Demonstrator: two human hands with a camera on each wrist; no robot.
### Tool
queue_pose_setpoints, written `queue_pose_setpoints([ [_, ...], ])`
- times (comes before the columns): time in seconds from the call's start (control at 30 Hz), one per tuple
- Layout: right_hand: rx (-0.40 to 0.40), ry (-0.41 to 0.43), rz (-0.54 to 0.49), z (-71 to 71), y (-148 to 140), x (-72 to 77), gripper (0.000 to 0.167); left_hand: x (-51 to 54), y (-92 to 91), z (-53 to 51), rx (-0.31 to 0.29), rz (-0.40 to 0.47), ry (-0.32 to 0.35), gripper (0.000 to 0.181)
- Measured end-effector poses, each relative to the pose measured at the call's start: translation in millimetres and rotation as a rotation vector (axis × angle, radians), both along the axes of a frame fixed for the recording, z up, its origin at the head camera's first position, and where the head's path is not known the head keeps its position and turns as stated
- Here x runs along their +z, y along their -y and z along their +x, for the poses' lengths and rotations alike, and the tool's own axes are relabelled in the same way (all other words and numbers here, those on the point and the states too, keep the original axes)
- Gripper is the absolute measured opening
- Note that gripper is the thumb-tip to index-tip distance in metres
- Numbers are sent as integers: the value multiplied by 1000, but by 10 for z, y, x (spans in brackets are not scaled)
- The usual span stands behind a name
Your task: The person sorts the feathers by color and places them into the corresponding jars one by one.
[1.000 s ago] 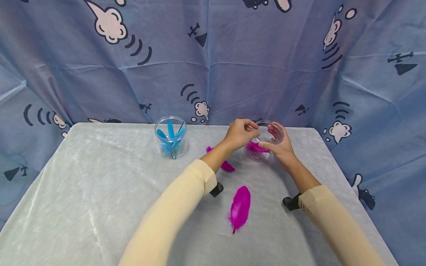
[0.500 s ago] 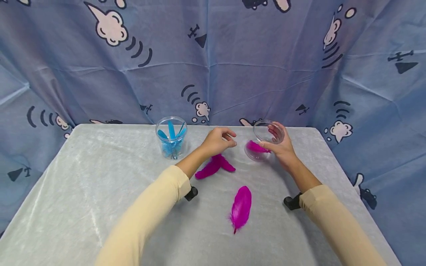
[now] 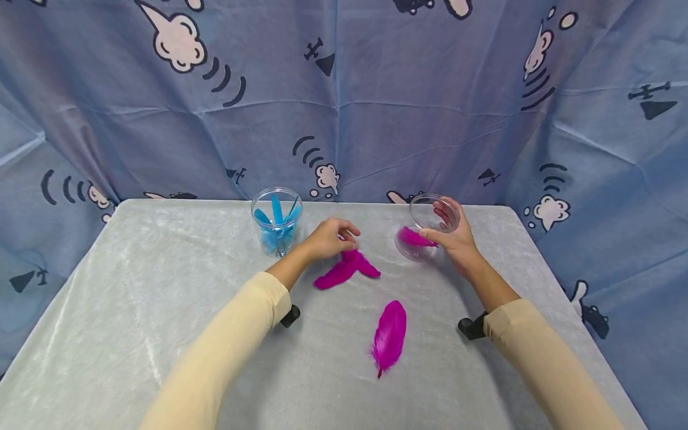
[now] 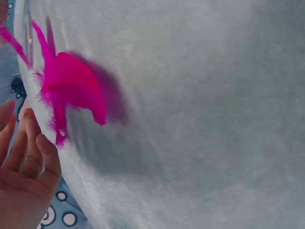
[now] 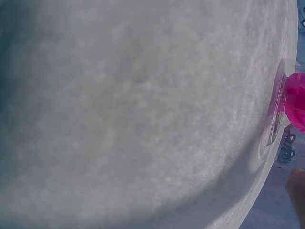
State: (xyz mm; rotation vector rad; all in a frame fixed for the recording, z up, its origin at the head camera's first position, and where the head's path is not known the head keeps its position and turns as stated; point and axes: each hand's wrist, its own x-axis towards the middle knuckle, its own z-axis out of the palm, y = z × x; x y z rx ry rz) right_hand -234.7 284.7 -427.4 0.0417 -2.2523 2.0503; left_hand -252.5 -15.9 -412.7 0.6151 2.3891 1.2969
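Observation:
My right hand grips a clear plastic cup near its rim, thumb in front and fingers behind. A magenta feather lies inside that cup. Two magenta feathers overlap on the cloth to its left. My left hand hovers at their far end with relaxed fingers. In the left wrist view, the left hand's fingertips come close to the feather pile; whether they touch is unclear. The right wrist view catches only a sliver of the right hand and the cup's magenta feather.
Another clear cup with several blue feathers stands at the back left. One more magenta feather lies alone nearer the front. A pale cloth covers the table, and a patterned blue curtain hangs behind it.
My left hand has left the right cup's rim and come leftward and down to the overlapping feathers, uncovering them. The right hand and its cup stay in place.

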Motion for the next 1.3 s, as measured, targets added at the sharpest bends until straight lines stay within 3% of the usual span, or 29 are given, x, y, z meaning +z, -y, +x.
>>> queue_pose_setpoints([
  [0.17, -6, -3, -9, 5, -7, -20, 82, -81, 1, 18, -37, 14, 54, 31],
  [0.33, 1, 5, 4, -2, -15, -29, 84, -149, -13, 37, -34, 11, 69, 33],
  [0.7, 1, 1, 11, -4, 8, -2, 85, -241, -70, 72, -10, -80, -17, 43],
  [1.3, -10, 19, 26, -2, 5, 3, 87, -265, -110, 134, 37, -165, -124, 26],
])
